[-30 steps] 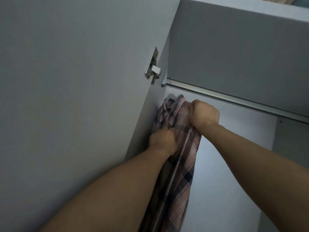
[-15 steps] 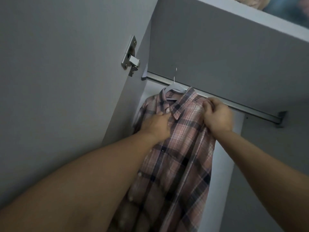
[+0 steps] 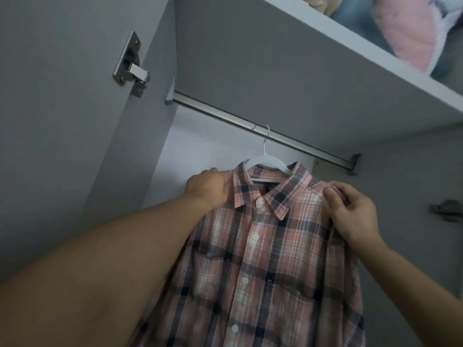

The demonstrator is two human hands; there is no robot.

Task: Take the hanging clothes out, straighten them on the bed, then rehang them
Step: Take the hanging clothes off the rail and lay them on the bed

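Gripping the shirt [image 3: 265, 259] at each shoulder, left hand [image 3: 209, 187] and right hand [image 3: 354, 214] pinch fabric, hanger [image 3: 266, 165] between them, seemingly hooked on the rail [image 3: 225, 117].

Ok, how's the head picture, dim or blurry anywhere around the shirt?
Head view: dim and greyish overall; the plaid shirt and white hanger read sharp; the pink and blue bedding on the top shelf is soft; straight edges like the rail look mildly wide-angle skewed.
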